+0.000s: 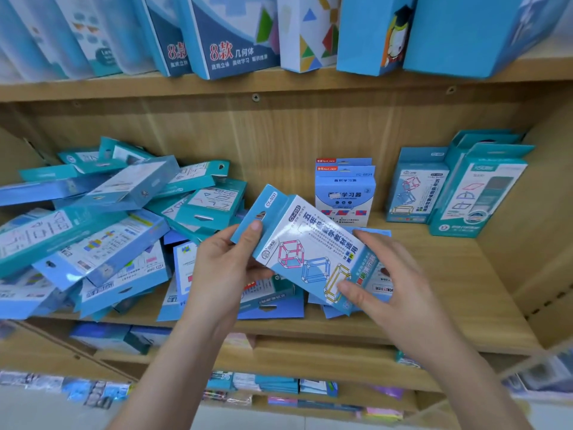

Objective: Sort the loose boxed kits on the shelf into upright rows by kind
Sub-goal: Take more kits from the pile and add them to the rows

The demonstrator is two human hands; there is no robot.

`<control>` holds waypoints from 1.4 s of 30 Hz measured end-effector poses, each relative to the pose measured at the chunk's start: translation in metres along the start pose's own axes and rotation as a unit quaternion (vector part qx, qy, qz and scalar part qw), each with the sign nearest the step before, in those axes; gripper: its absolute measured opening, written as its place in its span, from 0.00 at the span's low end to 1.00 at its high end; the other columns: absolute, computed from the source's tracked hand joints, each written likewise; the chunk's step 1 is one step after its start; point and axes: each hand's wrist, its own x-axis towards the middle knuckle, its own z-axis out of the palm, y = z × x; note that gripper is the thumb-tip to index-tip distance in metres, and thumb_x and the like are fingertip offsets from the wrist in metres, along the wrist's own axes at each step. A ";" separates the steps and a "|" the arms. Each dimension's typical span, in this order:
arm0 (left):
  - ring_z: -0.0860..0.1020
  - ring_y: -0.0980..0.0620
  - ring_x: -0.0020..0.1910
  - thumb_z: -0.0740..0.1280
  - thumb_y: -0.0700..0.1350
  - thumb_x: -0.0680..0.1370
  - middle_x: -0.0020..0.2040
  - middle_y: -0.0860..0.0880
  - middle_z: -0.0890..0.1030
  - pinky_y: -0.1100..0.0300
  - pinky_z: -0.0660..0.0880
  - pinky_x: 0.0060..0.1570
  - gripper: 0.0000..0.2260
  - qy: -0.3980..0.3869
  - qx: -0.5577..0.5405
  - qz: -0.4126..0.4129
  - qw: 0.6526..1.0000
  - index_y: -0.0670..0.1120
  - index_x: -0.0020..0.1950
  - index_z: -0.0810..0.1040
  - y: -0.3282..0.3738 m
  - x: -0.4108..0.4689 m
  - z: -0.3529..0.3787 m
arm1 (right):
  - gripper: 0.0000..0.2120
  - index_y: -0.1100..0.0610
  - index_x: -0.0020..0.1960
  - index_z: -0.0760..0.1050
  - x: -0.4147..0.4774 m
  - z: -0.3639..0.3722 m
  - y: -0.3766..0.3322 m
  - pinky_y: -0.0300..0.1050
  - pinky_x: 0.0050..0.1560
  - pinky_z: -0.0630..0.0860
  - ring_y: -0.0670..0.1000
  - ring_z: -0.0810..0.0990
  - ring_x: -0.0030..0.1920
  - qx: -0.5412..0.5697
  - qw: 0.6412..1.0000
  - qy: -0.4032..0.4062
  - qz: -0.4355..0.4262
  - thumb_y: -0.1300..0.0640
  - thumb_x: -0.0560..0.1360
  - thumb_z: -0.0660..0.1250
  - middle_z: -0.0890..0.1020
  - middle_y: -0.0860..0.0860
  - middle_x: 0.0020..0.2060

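Observation:
A teal-and-white boxed kit (305,243) printed with pink, blue and yellow frame cubes is held tilted above the middle shelf (434,305). My left hand (226,268) grips its hanger-tab end, thumb on the tab. My right hand (393,274) holds its lower end, thumb on the front. A loose heap of teal and blue boxes (102,225) lies on the shelf's left half. Upright at the back stand two blue kits (344,193), a matching cube kit (412,187), and teal kits (477,190) at the right.
The shelf above carries tall upright blue boxes (235,35). A few flat boxes (273,302) lie under my hands near the front edge. The wooden side wall (539,212) closes the shelf on the right. Lower shelves (279,386) hold more small packets.

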 end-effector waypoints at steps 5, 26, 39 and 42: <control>0.83 0.51 0.37 0.65 0.48 0.77 0.41 0.47 0.85 0.62 0.78 0.31 0.08 -0.014 -0.017 0.002 1.000 0.47 0.47 0.81 -0.003 0.004 0.008 | 0.44 0.43 0.73 0.55 -0.003 0.006 -0.011 0.47 0.56 0.61 0.45 0.61 0.68 -0.199 0.979 0.031 -0.041 0.27 0.62 0.61 0.64 0.43 0.69; 0.71 0.54 0.60 0.70 0.44 0.74 0.58 0.55 0.73 0.58 0.70 0.59 0.17 -0.120 0.408 0.208 0.881 0.53 0.62 0.74 -0.022 0.105 0.132 | 0.44 0.58 0.66 0.65 0.072 -0.048 0.098 0.49 0.59 0.72 0.53 0.71 0.61 -0.041 0.941 0.294 0.163 0.51 0.56 0.82 0.71 0.54 0.59; 0.74 0.41 0.55 0.73 0.53 0.70 0.59 0.44 0.68 0.50 0.74 0.52 0.32 -0.021 0.670 0.182 0.719 0.55 0.70 0.62 -0.042 0.169 0.147 | 0.48 0.60 0.69 0.62 0.116 -0.006 0.146 0.55 0.53 0.72 0.61 0.67 0.60 -0.095 0.918 0.320 0.213 0.46 0.57 0.81 0.67 0.61 0.59; 0.77 0.40 0.48 0.72 0.56 0.70 0.60 0.45 0.66 0.48 0.76 0.49 0.33 -0.024 0.711 0.154 0.685 0.56 0.70 0.59 -0.047 0.170 0.147 | 0.47 0.57 0.69 0.62 0.117 -0.014 0.144 0.52 0.48 0.74 0.57 0.69 0.55 -0.088 0.918 0.361 0.135 0.50 0.56 0.82 0.67 0.61 0.57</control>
